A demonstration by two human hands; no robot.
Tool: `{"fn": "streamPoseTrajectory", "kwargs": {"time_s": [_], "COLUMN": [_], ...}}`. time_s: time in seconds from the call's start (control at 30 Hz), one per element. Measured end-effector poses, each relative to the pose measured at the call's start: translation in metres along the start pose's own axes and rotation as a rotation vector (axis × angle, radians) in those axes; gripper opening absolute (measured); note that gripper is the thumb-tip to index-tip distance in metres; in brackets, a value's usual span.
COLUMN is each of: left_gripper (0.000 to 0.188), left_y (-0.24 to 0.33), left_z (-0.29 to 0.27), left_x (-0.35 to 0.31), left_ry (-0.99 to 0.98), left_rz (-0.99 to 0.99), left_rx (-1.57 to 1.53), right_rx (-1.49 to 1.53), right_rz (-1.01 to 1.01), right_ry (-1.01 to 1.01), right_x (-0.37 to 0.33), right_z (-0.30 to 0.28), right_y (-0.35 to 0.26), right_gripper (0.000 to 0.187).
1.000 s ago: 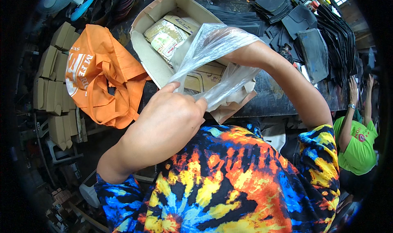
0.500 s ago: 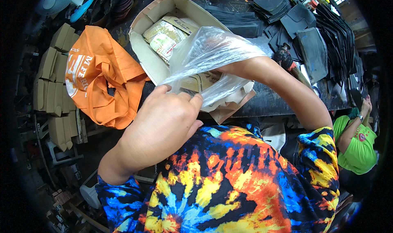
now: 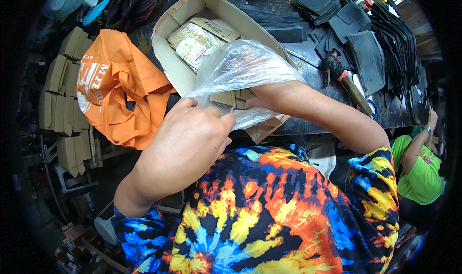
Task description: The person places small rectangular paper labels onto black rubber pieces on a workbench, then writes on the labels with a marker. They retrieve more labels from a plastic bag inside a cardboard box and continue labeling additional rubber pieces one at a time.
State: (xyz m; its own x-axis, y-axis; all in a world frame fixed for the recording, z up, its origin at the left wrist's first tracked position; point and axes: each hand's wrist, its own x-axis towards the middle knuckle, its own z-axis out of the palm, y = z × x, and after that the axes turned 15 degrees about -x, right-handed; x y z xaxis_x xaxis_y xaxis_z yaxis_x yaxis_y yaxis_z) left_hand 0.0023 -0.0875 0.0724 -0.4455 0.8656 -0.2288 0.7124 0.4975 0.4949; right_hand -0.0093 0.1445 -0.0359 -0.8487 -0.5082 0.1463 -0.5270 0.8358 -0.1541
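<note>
A clear plastic bag [image 3: 219, 74] lies bunched over a cardboard box [image 3: 167, 67]. My left hand [image 3: 185, 141], in front of the box, has its fingers closed on the near edge of the bag's mouth. Through that mouth my right hand [image 3: 267, 95] reaches into the bag. Its thumb side shows at the opening, while its other fingers are blurred behind the crinkled plastic. Brown cardboard pieces [image 3: 225, 98] show at the opening, beside my right thumb. Farther back in the box are a gold-and-white patterned packet [image 3: 192, 48] and a flat tan cardboard strip [image 3: 215, 28].
An orange cloth bag [image 3: 118, 89] sits left of the box, with stacked small brown boxes [image 3: 57, 76] beyond. To the right, a hammer [image 3: 349, 84] and stacks of black sheets [image 3: 392, 52] lie on the dark table [image 3: 308, 120]. A person in green [image 3: 423, 170] is at far right.
My right hand and forearm have shifted nearer and slightly left inside the bag. The bag's right part has drawn in, uncovering more of the hammer. My left hand keeps its hold.
</note>
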Motion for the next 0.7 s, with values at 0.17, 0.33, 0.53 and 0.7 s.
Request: {"fn": "streamPoseTrajectory", "kwargs": {"time_s": [0.17,0.33,0.53,0.7], "left_gripper": [0.030,0.024,0.013,0.012], "left_y": [0.000,0.000,-0.004,-0.011], "left_z": [0.002,0.010,0.013,0.014], "left_x": [-0.003,-0.003,-0.010,-0.013], "left_ry": [-0.003,-0.024,-0.094,-0.034], "left_rz": [-0.006,0.035,0.120,0.101], "left_rx": [-0.011,0.009,-0.026,-0.091], "right_rx": [0.106,0.295,0.083,0.089], "right_rz": [0.013,0.101,0.073,0.041], "right_ry": [0.074,0.010,-0.135,-0.054], "right_x": [0.006,0.002,-0.009,-0.006], "right_z": [0.003,0.002,0.007,0.012], "right_y": [0.021,0.021,-0.023,-0.023], "right_gripper": [0.036,0.027,0.065,0.057]}}
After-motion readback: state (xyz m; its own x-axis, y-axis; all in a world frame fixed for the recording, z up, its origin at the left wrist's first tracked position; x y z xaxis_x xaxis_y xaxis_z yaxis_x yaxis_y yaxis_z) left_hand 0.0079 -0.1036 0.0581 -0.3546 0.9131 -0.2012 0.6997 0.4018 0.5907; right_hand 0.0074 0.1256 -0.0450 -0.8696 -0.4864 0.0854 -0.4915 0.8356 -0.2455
